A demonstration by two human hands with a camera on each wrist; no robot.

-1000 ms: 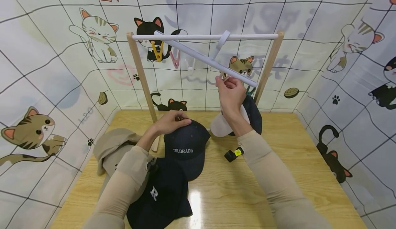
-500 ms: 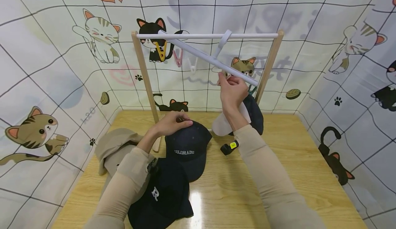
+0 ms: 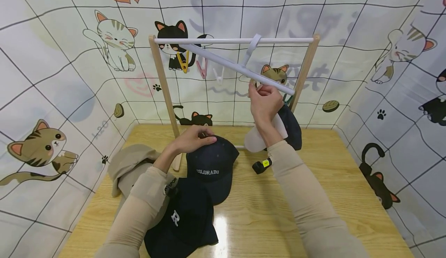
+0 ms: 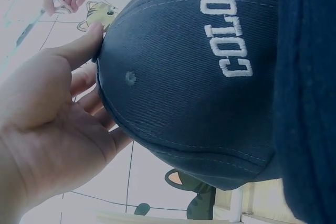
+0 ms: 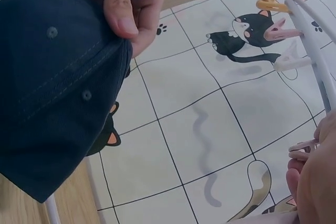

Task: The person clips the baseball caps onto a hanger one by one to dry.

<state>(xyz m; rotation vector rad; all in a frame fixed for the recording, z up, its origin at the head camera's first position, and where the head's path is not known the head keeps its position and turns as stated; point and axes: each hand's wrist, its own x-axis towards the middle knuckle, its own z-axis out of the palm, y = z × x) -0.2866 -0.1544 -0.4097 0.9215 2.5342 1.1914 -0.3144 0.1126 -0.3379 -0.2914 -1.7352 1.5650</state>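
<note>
My left hand (image 3: 193, 139) pinches the crown of the navy COLORADO cap (image 3: 209, 159) between thumb and fingers; in the left wrist view the cap (image 4: 173, 72) hangs from that grip, its lettering running sideways. At the low right part of the tilted white hanger (image 3: 223, 61), my right hand (image 3: 265, 103) pinches a pale clip (image 5: 303, 149). Yellow (image 3: 182, 62), pink (image 3: 202, 69) and white (image 3: 218, 76) clips hang on the hanger's higher left part. A green clip (image 3: 287, 98) is at its right end, above a navy cap with a pale brim (image 3: 254, 140).
The hanger hooks over the top bar (image 3: 209, 41) of a wood-legged rack (image 3: 163, 84). A black cap (image 3: 181, 215) with a white letter and a beige hat (image 3: 134, 165) lie at the table's left. A black strap with a yellow label (image 3: 261, 166) is by my right sleeve.
The right hand, the hanger's low end and the cap hanging there have shifted slightly right. The left hand and the COLORADO cap have barely moved.
</note>
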